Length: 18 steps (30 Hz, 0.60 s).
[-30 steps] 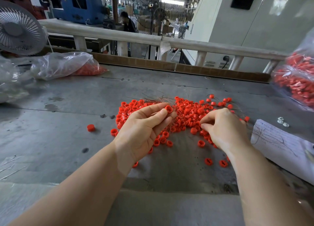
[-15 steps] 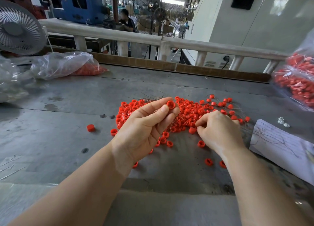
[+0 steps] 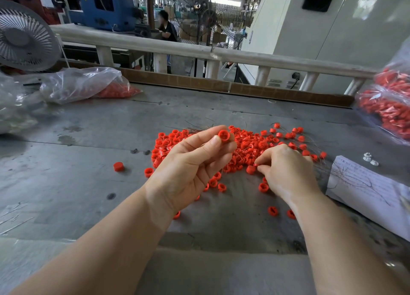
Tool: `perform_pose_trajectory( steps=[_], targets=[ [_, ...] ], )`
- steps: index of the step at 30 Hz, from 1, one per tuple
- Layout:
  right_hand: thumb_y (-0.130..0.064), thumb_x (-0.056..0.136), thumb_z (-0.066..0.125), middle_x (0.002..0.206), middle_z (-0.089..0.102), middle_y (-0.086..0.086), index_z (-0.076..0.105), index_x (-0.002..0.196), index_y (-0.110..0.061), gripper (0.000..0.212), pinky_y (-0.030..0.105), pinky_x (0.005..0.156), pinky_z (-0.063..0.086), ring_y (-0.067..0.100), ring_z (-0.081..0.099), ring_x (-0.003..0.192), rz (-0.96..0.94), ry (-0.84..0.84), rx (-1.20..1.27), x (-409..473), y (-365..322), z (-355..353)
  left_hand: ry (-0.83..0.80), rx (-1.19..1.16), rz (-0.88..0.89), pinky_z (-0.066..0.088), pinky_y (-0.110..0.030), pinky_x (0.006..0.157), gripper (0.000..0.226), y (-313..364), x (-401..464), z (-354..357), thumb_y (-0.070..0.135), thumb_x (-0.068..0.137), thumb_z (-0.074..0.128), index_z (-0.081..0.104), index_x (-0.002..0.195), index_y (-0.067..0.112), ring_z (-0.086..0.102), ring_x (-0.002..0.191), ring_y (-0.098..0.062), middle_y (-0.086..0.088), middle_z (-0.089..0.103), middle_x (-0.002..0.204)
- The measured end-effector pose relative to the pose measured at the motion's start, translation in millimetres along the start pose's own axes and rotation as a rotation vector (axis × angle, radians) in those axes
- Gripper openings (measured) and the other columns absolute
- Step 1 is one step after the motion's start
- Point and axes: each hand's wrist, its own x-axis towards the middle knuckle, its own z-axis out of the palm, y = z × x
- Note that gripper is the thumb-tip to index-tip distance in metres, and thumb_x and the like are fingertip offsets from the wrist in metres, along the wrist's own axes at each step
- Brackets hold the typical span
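Pinching a small, round, hollow red cap (image 3: pixel 224 135), left hand (image 3: pixel 190 166) holds it up; right hand's (image 3: pixel 286 172) hold unclear.

The left hand (image 3: pixel 190 168) is raised, palm turned inward, thumb and forefinger pinched together. The right hand (image 3: pixel 286 172) is lower, knuckles up, fingertips also pinched.

The left hand (image 3: pixel 190 161) has raised its grip on the red cap (image 3: pixel 224 135) slightly. The right hand (image 3: pixel 288 172) has pulled back from the pile (image 3: pixel 248 144); a loose cap (image 3: pixel 250 169) now lies just left of its grip.
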Motion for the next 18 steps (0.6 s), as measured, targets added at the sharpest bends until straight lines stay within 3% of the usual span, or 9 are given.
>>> perform_pose_trajectory(
  steps=[2,4,6,10,14,18],
  targets=[
    [-0.015,0.083,0.069,0.081,0.067,-0.012,0.069,0.079,-0.026,0.012,0.029,0.088,0.039,0.002,0.062,0.085,-0.055,0.060,0.159,0,-2,-2,-0.002,0.000,-0.001,0.056,-0.018,0.062,0.019,0,0,0,0.010,0.069,0.062,0.078,0.079,0.015,0.071,0.075,-0.010,-0.004,0.074,0.080],
    [-0.009,0.080,0.072,0.064,0.060,-0.018,0.064,0.071,-0.026,0.021,0.007,0.066,0.043,-0.010,0.059,0.060,-0.081,0.084,0.423,0,-6,-6,-0.001,0.002,0.000,0.056,-0.018,0.063,0.019,0,0,0,0.009,0.070,0.061,0.078,0.079,0.014,0.071,0.075,-0.010,-0.005,0.074,0.080],
    [-0.005,0.077,0.074,0.059,0.061,-0.015,0.065,0.068,-0.024,0.023,0.001,0.052,0.040,-0.010,0.057,0.051,-0.069,0.069,0.673,0,-10,-10,0.005,0.006,0.001,0.056,-0.018,0.063,0.020,0,0,0,0.008,0.071,0.060,0.078,0.079,0.013,0.071,0.074,-0.011,-0.005,0.073,0.080],
    [-0.006,0.074,0.076,0.064,0.069,-0.006,0.073,0.064,-0.025,0.021,0.016,0.055,0.050,0.003,0.061,0.063,-0.020,-0.054,1.115,-2,-19,-14,0.029,0.025,0.000,0.056,-0.019,0.062,0.020,-1,1,1,0.007,0.069,0.060,0.077,0.080,0.010,0.071,0.072,-0.011,-0.007,0.073,0.078],
    [-0.009,0.072,0.075,0.072,0.072,-0.001,0.075,0.069,-0.028,0.019,0.041,0.072,0.046,0.018,0.062,0.075,-0.042,-0.107,1.206,-6,-25,-16,0.030,0.055,-0.009,0.057,-0.019,0.063,0.019,-1,0,1,0.006,0.069,0.060,0.076,0.080,0.008,0.071,0.073,-0.012,-0.009,0.073,0.081],
    [-0.012,0.068,0.077,0.068,0.071,-0.003,0.074,0.066,-0.029,0.017,0.043,0.071,0.044,0.021,0.061,0.074,-0.055,-0.074,1.240,-7,-27,-18,0.035,0.071,-0.011,0.057,-0.019,0.064,0.022,-1,1,1,0.006,0.070,0.060,0.071,0.090,0.005,0.071,0.073,-0.012,-0.008,0.072,0.082]
  ],
)
